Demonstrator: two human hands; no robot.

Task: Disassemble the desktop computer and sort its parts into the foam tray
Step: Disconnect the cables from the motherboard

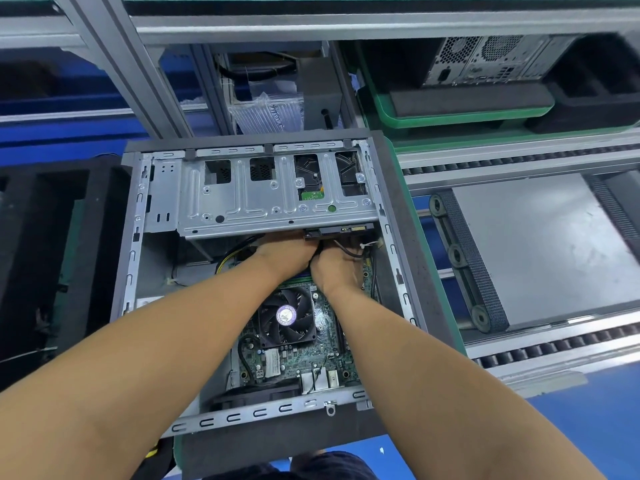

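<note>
The open desktop computer case (138, 216) lies on its side in front of me, its metal drive cage (242, 202) across the far half. The motherboard (294, 355) with its black CPU fan (286, 318) shows in the near half. Both hands reach under the cage's near edge. My left hand (284, 252) has its fingers tucked out of sight beneath the cage. My right hand (337, 268) sits beside it, fingers curled among black cables (349, 249) below a drive's connector edge (346, 231). What either hand holds is hidden.
A black foam tray (45, 244) with cut-out pockets lies left of the case. To the right runs a conveyor with rollers (554, 351) and a grey panel (540, 244). Another computer tower (491, 60) sits in a green bin at the back right. Aluminium frame posts (114, 64) rise behind.
</note>
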